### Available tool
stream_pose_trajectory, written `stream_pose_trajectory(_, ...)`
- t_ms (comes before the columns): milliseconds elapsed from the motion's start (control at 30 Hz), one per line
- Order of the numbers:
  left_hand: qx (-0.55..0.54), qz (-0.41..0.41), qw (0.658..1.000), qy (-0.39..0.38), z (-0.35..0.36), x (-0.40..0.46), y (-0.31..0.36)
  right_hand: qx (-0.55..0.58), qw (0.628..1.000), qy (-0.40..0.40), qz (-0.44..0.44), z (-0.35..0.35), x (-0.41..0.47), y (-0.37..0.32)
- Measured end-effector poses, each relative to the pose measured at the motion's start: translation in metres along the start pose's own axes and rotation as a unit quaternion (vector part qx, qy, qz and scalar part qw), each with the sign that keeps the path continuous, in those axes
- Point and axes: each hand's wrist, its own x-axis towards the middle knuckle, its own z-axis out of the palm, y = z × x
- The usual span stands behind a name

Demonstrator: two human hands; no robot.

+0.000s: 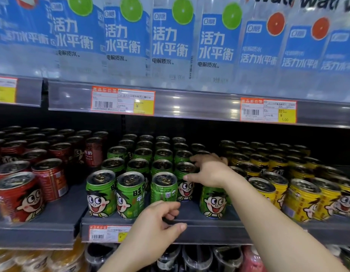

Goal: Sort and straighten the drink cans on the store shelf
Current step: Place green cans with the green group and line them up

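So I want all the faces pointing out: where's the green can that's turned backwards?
In the head view, the green can showing its QR code stands third from left in the front green row, just above the left hand.

grey shelf edge point(199, 230) | price tags point(123, 103) | bottled water point(170, 36) above | dark, perhaps unlit, recess behind

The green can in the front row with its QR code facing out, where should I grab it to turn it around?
Take the green QR-code can by its ribbed top rim, coming from above in front. Green neighbour cans crowd its sides, but the top is clear, and the left hand waits just below.
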Motion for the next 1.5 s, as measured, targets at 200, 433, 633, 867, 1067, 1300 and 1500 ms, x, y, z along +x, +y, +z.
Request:
stream_pose_trajectory(200,-0.02,-0.006,0.999,0.026,-0.001,-0.001,-0.001,-0.089,0.991,0.079,0.053,-0.02,-0.059,0.035)
stream_pose_trajectory(433,-0.054,-0.022,0.997,0.044,-0.002,0.001,-0.005,-0.058,0.986,0.142,0.071,0.023,-0.082,0.035)
stream_pose_trajectory(633,-0.068,-0.033,0.996,0.05,0.003,0.002,-0.007,0.03,0.987,0.155,0.025,0.03,-0.094,0.024)
stream_pose_trajectory(867,-0.058,-0.031,0.997,0.049,0.005,0.004,-0.004,0.15,0.986,0.068,-0.028,0.027,-0.097,0.019)
stream_pose_trajectory(1067,-0.045,-0.021,0.998,0.032,0.013,0.001,0.003,0.122,0.985,0.125,-0.009,-0.004,-0.067,0.046)
stream_pose_trajectory(1300,0.003,0.002,1.0,-0.028,0.028,0.0,0.017,-0.092,0.989,-0.005,0.116,-0.014,-0.008,0.053)
stream_pose_trajectory(1500,-0.016,-0.002,1.0,-0.013,0.029,0.002,0.017,-0.069,0.994,-0.017,0.08,0.001,0.005,0.044)
